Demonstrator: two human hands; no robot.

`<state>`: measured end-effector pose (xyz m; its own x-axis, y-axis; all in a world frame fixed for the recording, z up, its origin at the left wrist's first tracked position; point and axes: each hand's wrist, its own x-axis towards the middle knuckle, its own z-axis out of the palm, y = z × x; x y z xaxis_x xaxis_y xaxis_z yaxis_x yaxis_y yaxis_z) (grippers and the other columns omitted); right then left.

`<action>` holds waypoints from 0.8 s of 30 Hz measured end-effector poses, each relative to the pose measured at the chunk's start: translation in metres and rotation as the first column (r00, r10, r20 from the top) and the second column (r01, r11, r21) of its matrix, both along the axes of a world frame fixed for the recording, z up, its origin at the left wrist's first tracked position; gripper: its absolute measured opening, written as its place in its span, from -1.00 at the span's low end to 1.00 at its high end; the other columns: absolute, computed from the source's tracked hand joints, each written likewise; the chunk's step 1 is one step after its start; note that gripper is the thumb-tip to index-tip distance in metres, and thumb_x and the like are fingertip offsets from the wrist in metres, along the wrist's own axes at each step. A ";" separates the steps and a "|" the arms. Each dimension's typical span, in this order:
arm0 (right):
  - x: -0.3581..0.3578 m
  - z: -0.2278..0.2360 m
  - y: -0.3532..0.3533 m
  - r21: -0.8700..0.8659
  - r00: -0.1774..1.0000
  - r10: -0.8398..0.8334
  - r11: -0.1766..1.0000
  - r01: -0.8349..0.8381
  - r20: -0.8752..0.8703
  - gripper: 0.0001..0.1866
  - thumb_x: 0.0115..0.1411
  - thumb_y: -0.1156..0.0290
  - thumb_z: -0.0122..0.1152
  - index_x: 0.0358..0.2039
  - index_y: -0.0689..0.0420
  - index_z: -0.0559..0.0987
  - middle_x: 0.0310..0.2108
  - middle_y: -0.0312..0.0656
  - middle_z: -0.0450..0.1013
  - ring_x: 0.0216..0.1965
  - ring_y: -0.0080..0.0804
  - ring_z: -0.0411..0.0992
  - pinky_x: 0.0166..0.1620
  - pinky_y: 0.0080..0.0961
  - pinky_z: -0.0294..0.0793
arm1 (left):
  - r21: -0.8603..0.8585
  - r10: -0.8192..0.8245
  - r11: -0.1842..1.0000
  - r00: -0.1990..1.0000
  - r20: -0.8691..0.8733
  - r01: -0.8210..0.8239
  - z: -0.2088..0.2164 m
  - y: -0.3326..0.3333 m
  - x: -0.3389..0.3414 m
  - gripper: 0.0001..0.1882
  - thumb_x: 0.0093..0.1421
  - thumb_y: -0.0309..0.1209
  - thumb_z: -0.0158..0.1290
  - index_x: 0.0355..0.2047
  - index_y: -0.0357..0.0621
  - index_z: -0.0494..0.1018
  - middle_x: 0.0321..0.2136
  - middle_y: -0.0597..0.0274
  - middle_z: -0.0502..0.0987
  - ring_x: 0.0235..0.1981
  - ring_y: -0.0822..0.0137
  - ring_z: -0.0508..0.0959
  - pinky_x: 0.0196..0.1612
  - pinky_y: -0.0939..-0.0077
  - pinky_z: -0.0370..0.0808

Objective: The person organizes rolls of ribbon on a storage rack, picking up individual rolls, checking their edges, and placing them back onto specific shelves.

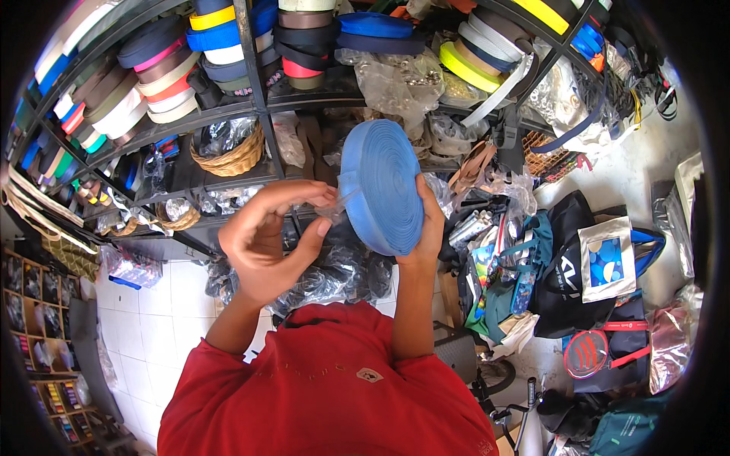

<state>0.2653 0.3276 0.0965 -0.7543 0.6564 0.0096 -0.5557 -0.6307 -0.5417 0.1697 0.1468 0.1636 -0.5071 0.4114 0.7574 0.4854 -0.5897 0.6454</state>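
Observation:
A wide roll of light blue webbing [380, 188], wound in a flat coil, is held up before my chest. My right hand [427, 224] grips it from the right, with the fingers along its far side. On the left edge of the roll, a small see-through strip like clear tape [335, 207] sticks out towards my left hand [270, 239]. That hand is curled, its fingertips and thumb drawn towards each other at the strip. The exact contact of the fingertips with the strip is hard to see.
Black metal shelves [262, 106] in front carry several webbing rolls in many colours. A wicker basket [228, 152] sits on a lower shelf, with plastic-wrapped goods [334, 277] below. At right are bags [566, 266] and a bicycle handlebar [525, 406]. White floor tiles [148, 327] show at left.

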 end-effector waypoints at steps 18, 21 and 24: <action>-0.001 0.000 -0.006 0.058 0.997 0.074 0.995 -0.075 0.026 -0.47 0.36 0.20 0.01 0.18 0.34 0.34 0.04 0.13 0.45 -0.03 -0.12 0.55 0.02 -0.18 0.61 | -0.149 -0.009 0.988 0.973 0.232 0.045 0.009 0.006 -0.018 -0.76 0.20 -0.68 0.15 -0.10 -0.35 0.55 -0.25 0.18 0.61 -0.26 0.50 0.55 -0.15 0.60 0.46; -0.001 -0.003 -0.005 0.057 0.996 0.088 0.994 -0.088 0.011 -0.48 0.36 0.21 -0.01 0.18 0.33 0.33 0.03 0.13 0.45 -0.03 -0.12 0.55 0.02 -0.20 0.61 | -0.180 0.039 0.984 0.983 0.180 -0.006 0.011 0.006 -0.017 -0.76 0.18 -0.71 0.16 -0.13 -0.35 0.55 -0.28 0.21 0.60 -0.28 0.51 0.54 -0.19 0.62 0.45; -0.001 -0.004 -0.004 0.072 0.997 0.079 0.994 -0.080 0.028 -0.48 0.36 0.22 -0.01 0.18 0.33 0.33 0.03 0.12 0.45 -0.04 -0.13 0.55 0.02 -0.21 0.61 | -0.165 0.068 0.986 0.983 0.173 -0.039 0.013 0.007 -0.015 -0.79 0.16 -0.72 0.16 -0.18 -0.34 0.55 -0.29 0.22 0.58 -0.30 0.51 0.53 -0.23 0.62 0.43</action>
